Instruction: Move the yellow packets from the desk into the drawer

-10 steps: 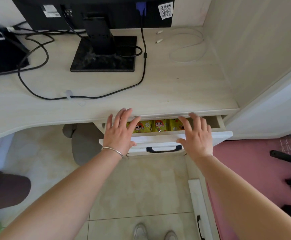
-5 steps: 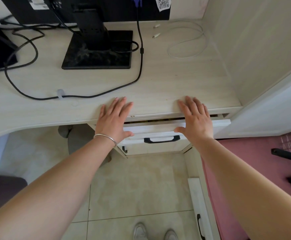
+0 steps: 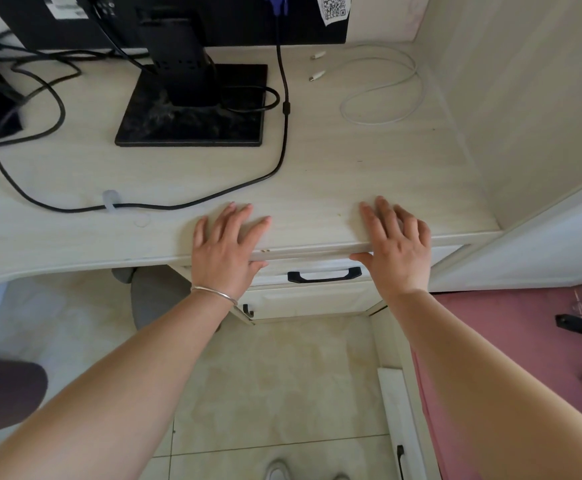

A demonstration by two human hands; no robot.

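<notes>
Facing us: the pale wood-grain counter (image 3: 352, 174) fills the upper half of our view, closed on the right by a side panel (image 3: 525, 98) of the same finish.
floor (image 3: 282, 375): beige tiles below us, with a pink surface (image 3: 507, 341) along the right.
monitor (image 3: 213, 15): black, at the back of the counter, its square base (image 3: 192, 116) well beyond our left hand (image 3: 227, 251).
drawer (image 3: 317, 265): white, pushed in under the counter's front edge, its black handle (image 3: 324, 275) showing between our two hands.
left hand: flat and palm down on the counter's front edge, fingers straight and spread, thumb hanging over the drawer front; it holds nothing.
right hand (image 3: 397, 251): lying the same way just right of the handle, fingers spread, thumb over the drawer front, holding nothing.
yellow packets: we cannot see them; the drawer's inside is hidden from us.
black cable (image 3: 282, 133): loops across the counter beyond our fingers.
white cable (image 3: 386, 91): coiled at the back right.
bracelet (image 3: 213, 292): thin and silver, on our left wrist.
</notes>
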